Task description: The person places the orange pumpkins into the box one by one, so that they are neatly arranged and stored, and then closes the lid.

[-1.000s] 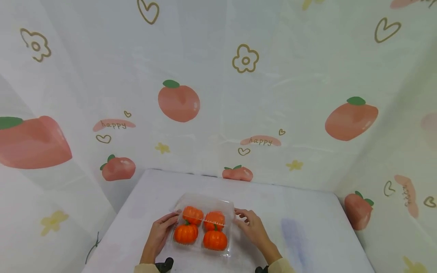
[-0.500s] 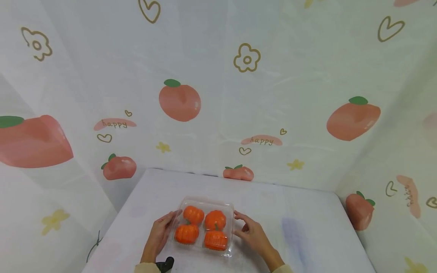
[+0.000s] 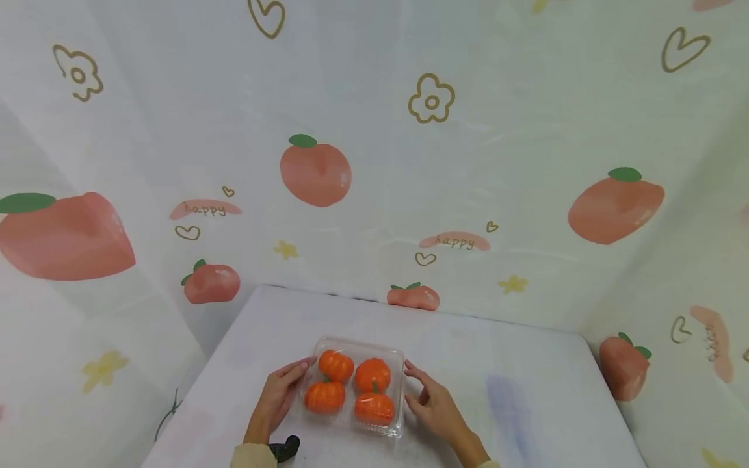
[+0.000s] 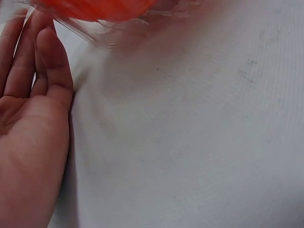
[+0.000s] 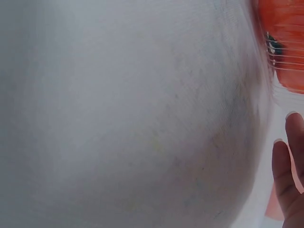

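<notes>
A clear plastic clamshell box [image 3: 363, 343] sits on the table with its lid lying down over several small orange pumpkins [image 3: 373, 376]. Green stems show on some of them. Along the box's left side lies my left hand [image 3: 276, 398], fingers extended and fingertips at the edge. In the left wrist view its palm [image 4: 31, 123] faces up beside the box's lower corner [image 4: 102, 42]; whether it touches is hard to tell. My right hand [image 3: 435, 408] is at the right side, fingers slightly bent. The right wrist view shows its fingertips [image 5: 281, 152] just apart from the ribbed plastic wall [image 5: 285, 97].
A white cloth-covered table [image 3: 456, 351] carries the box, with a faint purple patch [image 3: 509, 409] to the right. White curtains [image 3: 374, 195] printed with fruit, hearts and flowers rise behind and on both sides. A thin dark cord [image 3: 166, 416] hangs at the left edge.
The lid, tilted up over the pumpkins a second ago, has come down flat on the box. My right hand's fingers have drawn slightly away from its side. The view has shifted slightly left.
</notes>
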